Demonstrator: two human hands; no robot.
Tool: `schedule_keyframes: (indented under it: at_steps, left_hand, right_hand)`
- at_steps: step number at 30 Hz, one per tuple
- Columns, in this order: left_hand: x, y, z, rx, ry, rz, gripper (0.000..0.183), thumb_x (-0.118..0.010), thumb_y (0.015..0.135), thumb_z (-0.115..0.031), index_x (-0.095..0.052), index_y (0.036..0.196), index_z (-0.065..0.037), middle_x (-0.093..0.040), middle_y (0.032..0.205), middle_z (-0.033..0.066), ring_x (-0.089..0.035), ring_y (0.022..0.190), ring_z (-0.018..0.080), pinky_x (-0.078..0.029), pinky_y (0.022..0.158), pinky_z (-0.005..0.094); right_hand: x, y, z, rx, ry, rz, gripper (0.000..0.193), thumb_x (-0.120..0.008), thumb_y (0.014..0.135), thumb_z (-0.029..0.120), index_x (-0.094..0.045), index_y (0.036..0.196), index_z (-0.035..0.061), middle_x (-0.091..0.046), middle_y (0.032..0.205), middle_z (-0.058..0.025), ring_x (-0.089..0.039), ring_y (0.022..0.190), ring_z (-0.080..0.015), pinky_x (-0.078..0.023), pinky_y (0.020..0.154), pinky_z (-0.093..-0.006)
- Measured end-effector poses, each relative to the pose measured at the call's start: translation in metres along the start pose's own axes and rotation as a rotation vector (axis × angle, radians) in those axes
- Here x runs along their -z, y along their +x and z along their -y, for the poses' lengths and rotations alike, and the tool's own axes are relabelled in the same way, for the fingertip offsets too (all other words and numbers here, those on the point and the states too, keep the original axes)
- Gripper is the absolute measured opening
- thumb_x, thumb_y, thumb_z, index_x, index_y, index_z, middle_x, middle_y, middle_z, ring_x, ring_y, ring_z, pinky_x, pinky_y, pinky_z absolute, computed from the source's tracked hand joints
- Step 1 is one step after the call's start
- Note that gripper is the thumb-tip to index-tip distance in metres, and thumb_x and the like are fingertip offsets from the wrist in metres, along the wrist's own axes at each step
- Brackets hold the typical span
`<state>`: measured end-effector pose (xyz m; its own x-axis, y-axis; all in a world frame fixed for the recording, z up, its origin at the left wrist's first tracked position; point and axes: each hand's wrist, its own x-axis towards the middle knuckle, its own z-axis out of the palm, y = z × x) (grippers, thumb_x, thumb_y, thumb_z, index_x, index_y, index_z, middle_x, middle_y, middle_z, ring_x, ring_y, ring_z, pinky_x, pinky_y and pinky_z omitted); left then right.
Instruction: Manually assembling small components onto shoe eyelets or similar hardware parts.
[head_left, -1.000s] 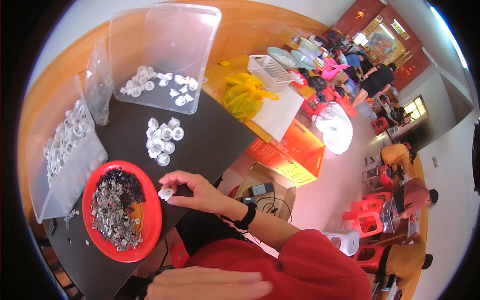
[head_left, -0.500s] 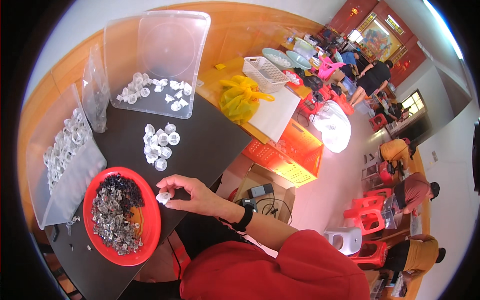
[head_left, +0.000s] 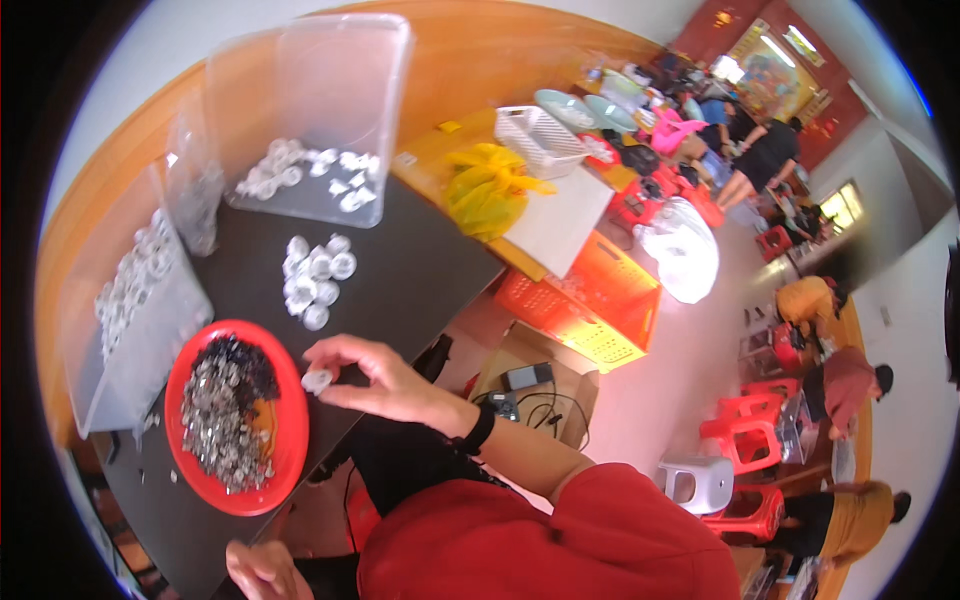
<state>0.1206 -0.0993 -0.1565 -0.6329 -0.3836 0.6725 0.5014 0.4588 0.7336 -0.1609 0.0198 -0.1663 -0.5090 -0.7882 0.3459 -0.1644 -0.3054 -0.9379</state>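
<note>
Between the thumb and fingers of my right hand (head_left: 378, 382) is a small white plastic cap (head_left: 316, 381), held just off the right rim of a red plate (head_left: 301, 420). In the plate lie a heap of small silvery metal parts (head_left: 222, 415) and some dark bits (head_left: 262, 372). My left hand (head_left: 265, 572) shows at the lower edge below the plate; it is blurred, and whether it holds anything cannot be made out. A cluster of similar white caps (head_left: 318, 278) rests on the dark table (head_left: 410, 270) beyond my right hand.
A clear bin (head_left: 150, 375) full of white caps leans at the left, beside a clear bag (head_left: 195, 205). Another clear bin (head_left: 330, 90) with caps stands at the back. Right of the table are a yellow bag (head_left: 485, 195), an orange crate (head_left: 590, 310), a carton (head_left: 500, 365) and several people.
My left hand has come into view at the lower edge. My right hand, still holding the cap, has shifted slightly left and toward the plate. The view has tilted a little.
</note>
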Motion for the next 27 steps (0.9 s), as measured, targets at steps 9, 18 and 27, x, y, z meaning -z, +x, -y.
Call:
schedule_keyframes:
  at_steps: [9, 18, 27]
  left_hand:
    - [-0.064, 0.056, 0.009, 0.752, -0.344, -0.191, 0.031, -0.050, 0.098, -0.020, -0.051, 0.125, -0.003, -0.059, 0.095, 0.0033, -0.050, 0.070, 0.0083, -0.040, 0.066, 0.0228]
    - [-0.091, 0.042, -0.011, 0.710, -0.498, -0.231, 0.045, -0.048, 0.101, -0.030, -0.043, 0.136, -0.002, -0.056, 0.126, 0.0096, -0.059, 0.109, 0.0186, -0.044, 0.095, 0.0324]
    - [-0.094, 0.034, -0.016, 0.694, -0.763, -0.319, 0.037, -0.054, 0.097, -0.008, -0.046, 0.133, -0.004, -0.057, 0.126, 0.0086, -0.055, 0.117, 0.0166, -0.044, 0.102, 0.0333]
  right_hand:
    - [-0.003, -0.018, -0.002, 0.203, -0.262, -0.067, 0.044, -0.072, 0.075, 0.000, -0.060, 0.118, 0.0052, -0.065, 0.106, -0.0074, -0.062, 0.091, -0.0186, -0.047, 0.085, -0.0319]
    - [-0.029, -0.035, 0.040, 0.457, -0.395, 0.065, 0.041, -0.070, 0.072, -0.004, -0.062, 0.112, 0.0046, -0.066, 0.109, -0.0070, -0.059, 0.094, -0.0233, -0.044, 0.087, -0.0341]
    - [-0.044, -0.047, 0.033, 0.357, -0.152, 0.075, 0.043, -0.068, 0.075, -0.005, -0.060, 0.117, 0.0025, -0.063, 0.108, -0.0105, -0.060, 0.097, -0.0231, -0.049, 0.084, -0.0332]
